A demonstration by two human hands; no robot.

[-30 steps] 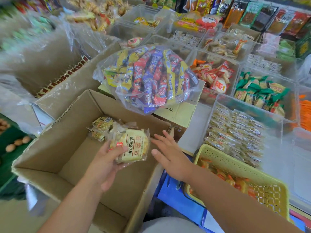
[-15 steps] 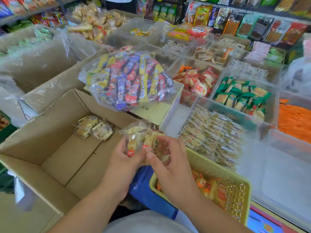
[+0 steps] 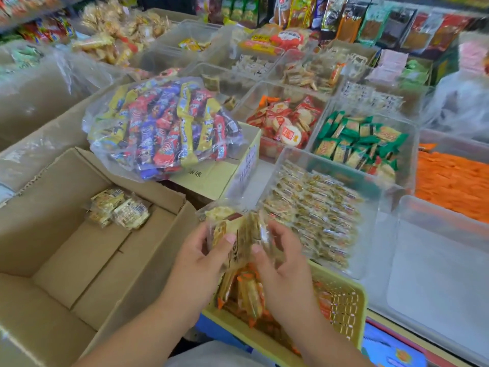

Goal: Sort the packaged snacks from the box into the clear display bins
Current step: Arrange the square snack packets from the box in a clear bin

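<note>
crowded snack counter fills the upper frame. cardboard box (image 3: 66, 234) at lower left, a few loose packets (image 3: 119, 210) in its far corner. clear bin (image 3: 330, 165) of matching snacks at centre right. left hand (image 3: 201, 263) and right hand (image 3: 283, 266) both grip a bunch of cracker packets (image 3: 238, 234) at centre. they look light, with slippery film and probably brittle contents, so pinch the edges.

In the box (image 3: 66, 274) packets (image 3: 120, 211) are lying at the far corner. Right of it a basket (image 3: 352, 308) is sitting, with a bin (image 3: 344, 169) standing behind. A bag (image 3: 164, 128) is resting on a carton (image 3: 211, 176) behind the box.
</note>
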